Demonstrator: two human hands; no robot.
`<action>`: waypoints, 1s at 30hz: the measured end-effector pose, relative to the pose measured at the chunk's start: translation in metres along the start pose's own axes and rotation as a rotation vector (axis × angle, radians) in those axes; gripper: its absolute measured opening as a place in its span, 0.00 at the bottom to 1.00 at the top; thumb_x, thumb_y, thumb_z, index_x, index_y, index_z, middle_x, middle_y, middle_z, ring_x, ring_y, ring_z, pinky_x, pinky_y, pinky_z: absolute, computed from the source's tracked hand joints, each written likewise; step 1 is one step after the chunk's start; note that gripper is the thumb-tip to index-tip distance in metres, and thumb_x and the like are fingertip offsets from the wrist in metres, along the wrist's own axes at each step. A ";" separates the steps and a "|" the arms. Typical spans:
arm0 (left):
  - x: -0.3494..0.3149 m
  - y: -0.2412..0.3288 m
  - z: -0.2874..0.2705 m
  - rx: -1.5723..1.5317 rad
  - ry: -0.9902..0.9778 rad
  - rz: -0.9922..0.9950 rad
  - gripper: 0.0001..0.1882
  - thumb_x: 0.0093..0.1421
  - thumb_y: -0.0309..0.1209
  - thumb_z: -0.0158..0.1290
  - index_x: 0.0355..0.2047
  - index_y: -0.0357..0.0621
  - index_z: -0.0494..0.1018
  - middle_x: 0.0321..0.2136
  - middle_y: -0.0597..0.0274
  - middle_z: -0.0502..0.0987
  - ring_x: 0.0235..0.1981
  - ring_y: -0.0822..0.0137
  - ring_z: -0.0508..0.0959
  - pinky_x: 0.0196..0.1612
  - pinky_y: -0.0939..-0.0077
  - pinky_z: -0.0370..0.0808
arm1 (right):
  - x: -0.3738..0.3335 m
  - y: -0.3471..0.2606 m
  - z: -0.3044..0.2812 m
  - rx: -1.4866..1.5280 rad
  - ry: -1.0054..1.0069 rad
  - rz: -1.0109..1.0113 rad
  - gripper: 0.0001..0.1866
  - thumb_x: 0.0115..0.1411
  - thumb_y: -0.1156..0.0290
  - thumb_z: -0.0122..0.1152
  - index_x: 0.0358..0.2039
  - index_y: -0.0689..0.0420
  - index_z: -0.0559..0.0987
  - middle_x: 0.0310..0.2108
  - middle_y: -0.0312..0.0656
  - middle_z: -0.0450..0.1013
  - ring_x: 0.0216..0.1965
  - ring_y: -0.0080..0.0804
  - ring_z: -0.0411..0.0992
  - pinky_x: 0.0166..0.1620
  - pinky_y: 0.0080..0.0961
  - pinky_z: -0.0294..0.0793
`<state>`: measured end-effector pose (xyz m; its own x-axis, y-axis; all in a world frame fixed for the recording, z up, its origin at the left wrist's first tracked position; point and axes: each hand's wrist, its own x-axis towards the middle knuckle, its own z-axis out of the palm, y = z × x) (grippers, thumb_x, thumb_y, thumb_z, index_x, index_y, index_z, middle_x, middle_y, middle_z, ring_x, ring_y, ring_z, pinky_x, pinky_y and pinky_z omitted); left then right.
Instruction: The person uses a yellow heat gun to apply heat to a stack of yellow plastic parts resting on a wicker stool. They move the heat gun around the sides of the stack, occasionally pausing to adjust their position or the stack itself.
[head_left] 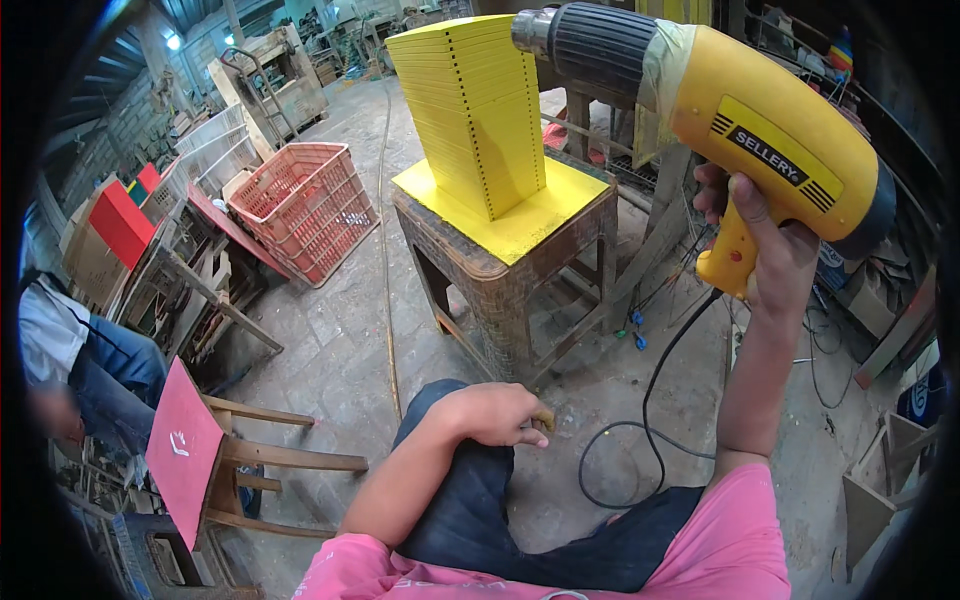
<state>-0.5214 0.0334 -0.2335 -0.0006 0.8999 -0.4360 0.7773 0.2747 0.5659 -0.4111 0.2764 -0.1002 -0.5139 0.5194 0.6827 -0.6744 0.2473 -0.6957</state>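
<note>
My right hand [765, 225] is raised on the right, wrapped around the grip of a yellow and black heat gun [765, 125]. Its metal nozzle points left, close to the upper edge of a tall stack of yellow sheets [470, 110]. Rows of dark dots run down the stack's corners. Beneath the stack lies a flat yellow board [515, 225] on a worn wooden stool [490, 290]. My left hand [500, 415] rests over my knee, its fingers loosely curled with no object visible in them. A yellowish-brown covering or stain shows on one finger.
The gun's black cord [652, 400] loops on the floor. A red plastic crate [310, 215] stands left of the stool. Closer on the left is a pink-topped wooden stool [185, 450], beside a seated person in jeans [115, 370]. Wooden pieces [880, 470] lie at the right.
</note>
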 end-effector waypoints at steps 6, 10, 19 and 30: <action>0.000 0.002 -0.001 0.022 -0.007 -0.007 0.20 0.61 0.43 0.52 0.46 0.42 0.73 0.39 0.47 0.78 0.43 0.47 0.76 0.45 0.59 0.72 | 0.003 -0.002 -0.007 0.013 -0.009 0.013 0.16 0.53 0.70 0.69 0.40 0.64 0.78 0.32 0.46 0.78 0.28 0.29 0.76 0.30 0.21 0.74; 0.001 -0.002 0.002 0.019 -0.001 0.007 0.20 0.61 0.43 0.52 0.46 0.41 0.73 0.38 0.47 0.78 0.42 0.47 0.76 0.45 0.58 0.72 | 0.007 -0.002 -0.007 -0.125 0.097 -0.012 0.16 0.52 0.69 0.70 0.38 0.64 0.79 0.30 0.43 0.78 0.27 0.26 0.76 0.30 0.19 0.73; -0.001 0.003 0.000 0.024 0.020 0.025 0.20 0.61 0.42 0.52 0.45 0.40 0.73 0.38 0.46 0.78 0.43 0.46 0.76 0.45 0.59 0.72 | 0.014 0.007 -0.030 -0.393 0.048 0.023 0.15 0.50 0.70 0.72 0.37 0.62 0.79 0.28 0.39 0.77 0.26 0.22 0.74 0.30 0.17 0.72; 0.001 0.004 0.002 0.037 0.018 0.014 0.20 0.60 0.43 0.52 0.45 0.41 0.73 0.39 0.48 0.78 0.44 0.47 0.76 0.46 0.60 0.72 | 0.001 0.007 -0.038 -0.127 -0.295 0.216 0.19 0.47 0.77 0.72 0.40 0.64 0.78 0.31 0.43 0.78 0.27 0.27 0.76 0.30 0.20 0.74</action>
<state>-0.5172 0.0350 -0.2334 -0.0004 0.9096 -0.4154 0.8000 0.2496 0.5456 -0.3960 0.3100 -0.1125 -0.7797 0.3172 0.5399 -0.4729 0.2669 -0.8398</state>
